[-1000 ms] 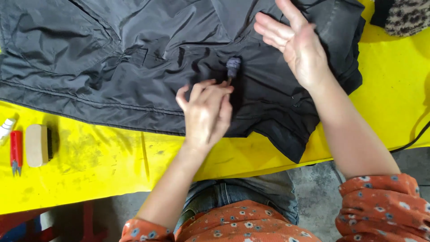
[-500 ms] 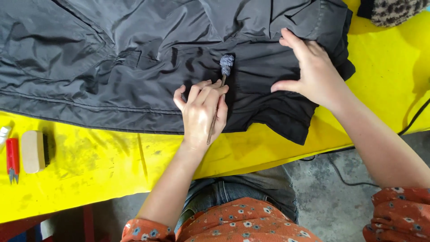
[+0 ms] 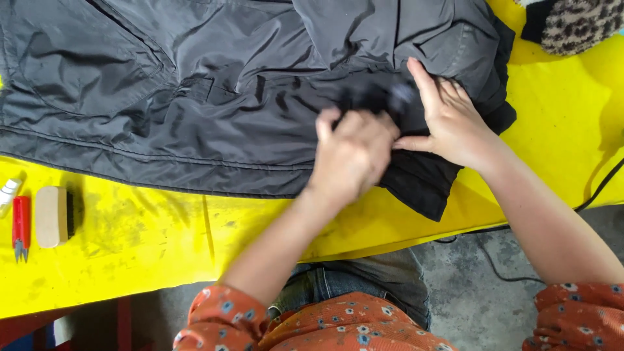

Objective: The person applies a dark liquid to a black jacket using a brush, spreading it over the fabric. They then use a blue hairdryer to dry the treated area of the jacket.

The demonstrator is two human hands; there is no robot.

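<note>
Left hand (image 3: 354, 156) (blurred, fingers curled) and right hand (image 3: 452, 120), spread flat, both press the dark grey nylon jacket (image 3: 214, 97) on the yellow table (image 3: 156, 240).

A jacket (image 3: 214, 97) lies spread across the far part of the desk (image 3: 162, 253). Both hands rest on it side by side, the left hand (image 3: 354, 156) just left of the right hand (image 3: 452, 123). At the desk's left edge, thread snips (image 3: 21, 227) lie just left of a brush (image 3: 53, 216). A furry cloth (image 3: 575, 25) sits at the far right corner.

One dark jacket (image 3: 227, 97), one brush (image 3: 53, 216), one red snips (image 3: 21, 227).
</note>
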